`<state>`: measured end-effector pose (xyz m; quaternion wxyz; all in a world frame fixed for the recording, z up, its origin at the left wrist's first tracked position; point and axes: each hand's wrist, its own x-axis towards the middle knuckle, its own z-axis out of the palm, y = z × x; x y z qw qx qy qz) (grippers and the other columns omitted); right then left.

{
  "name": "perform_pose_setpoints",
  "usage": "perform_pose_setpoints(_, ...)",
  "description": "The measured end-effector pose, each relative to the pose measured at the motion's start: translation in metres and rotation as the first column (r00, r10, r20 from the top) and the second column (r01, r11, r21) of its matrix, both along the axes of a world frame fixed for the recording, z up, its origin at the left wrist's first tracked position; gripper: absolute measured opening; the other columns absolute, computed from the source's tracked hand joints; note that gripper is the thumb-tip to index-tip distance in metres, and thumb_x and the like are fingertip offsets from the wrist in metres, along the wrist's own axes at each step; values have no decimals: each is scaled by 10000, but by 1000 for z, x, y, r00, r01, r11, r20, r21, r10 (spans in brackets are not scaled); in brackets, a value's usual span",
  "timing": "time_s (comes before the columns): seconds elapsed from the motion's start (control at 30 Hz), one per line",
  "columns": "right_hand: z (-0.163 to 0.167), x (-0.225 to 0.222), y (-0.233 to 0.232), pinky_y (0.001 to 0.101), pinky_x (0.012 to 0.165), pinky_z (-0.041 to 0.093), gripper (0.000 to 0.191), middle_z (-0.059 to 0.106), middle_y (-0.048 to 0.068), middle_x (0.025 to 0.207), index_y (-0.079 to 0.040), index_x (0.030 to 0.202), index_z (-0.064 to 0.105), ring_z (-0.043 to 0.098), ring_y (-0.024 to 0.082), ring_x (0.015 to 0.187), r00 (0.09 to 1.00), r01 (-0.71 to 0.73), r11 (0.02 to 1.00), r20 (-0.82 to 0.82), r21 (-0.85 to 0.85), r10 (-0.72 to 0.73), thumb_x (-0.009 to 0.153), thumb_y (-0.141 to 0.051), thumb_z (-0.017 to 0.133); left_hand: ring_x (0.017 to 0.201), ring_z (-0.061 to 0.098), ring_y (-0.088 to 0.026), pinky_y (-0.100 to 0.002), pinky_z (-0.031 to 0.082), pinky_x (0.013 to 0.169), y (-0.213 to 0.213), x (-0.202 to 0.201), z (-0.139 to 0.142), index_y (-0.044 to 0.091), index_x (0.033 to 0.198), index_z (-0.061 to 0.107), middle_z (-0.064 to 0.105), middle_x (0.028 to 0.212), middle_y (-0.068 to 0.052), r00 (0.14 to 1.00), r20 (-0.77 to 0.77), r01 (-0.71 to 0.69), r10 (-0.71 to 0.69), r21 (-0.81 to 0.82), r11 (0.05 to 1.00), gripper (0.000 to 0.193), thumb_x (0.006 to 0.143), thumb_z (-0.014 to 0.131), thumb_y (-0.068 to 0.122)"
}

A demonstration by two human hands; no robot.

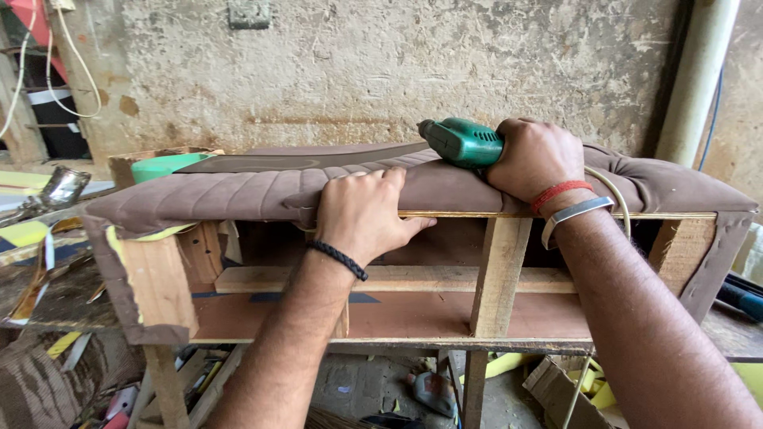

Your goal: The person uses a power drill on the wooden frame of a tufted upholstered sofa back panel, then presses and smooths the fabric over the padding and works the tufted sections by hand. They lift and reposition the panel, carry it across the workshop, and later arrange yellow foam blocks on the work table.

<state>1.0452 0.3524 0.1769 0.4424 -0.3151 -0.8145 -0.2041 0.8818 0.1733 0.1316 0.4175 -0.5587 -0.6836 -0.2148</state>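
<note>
My left hand (362, 213) presses flat, fingers spread, on the brown quilted fabric (262, 191) to pin it taut over the wooden plywood frame (445, 314), my right hand (534, 157) wraps tight round the green power tool (461, 141) lying on top
</note>
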Motion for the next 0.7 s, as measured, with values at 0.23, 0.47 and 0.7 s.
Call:
perform_pose_setpoints(0.23, 14, -10, -8, 483, 735, 586, 285, 756, 171, 881, -186, 979, 774, 735, 379, 807, 993, 109, 992, 56, -62, -106, 760, -363, 729, 866, 730, -348, -467, 575, 808, 6, -11, 2, -1, 1233, 664, 749, 979, -228, 998, 37, 53, -56, 78, 996, 800, 692, 842, 562)
perform_pose_setpoints(0.47, 14, -13, -13, 491, 631, 549, 314, 735, 94, 869, -163, 914, 746, 710, 367, 762, 1000, 6, 989, -25, -148, -10, 646, -320, 793, 1141, 646, -347, -495, 473, 1001, -1, -2, 4, 11, 1348, 578, 676, 1248, -195, 963, 259, 67, -76, 41, 997, 867, 632, 844, 422)
perform_pose_setpoints(0.7, 21, -13, -7, 442, 748, 554, 435, 692, 69, 903, -152, 972, 755, 698, 322, 832, 997, -74, 970, 0, -233, 76, 586, -341, 823, 1264, 587, -376, -494, 412, 1096, -3, -1, 33, 12, 1415, 510, 606, 1373, -238, 873, 488, 122, 0, -219, 968, 833, 684, 831, 250)
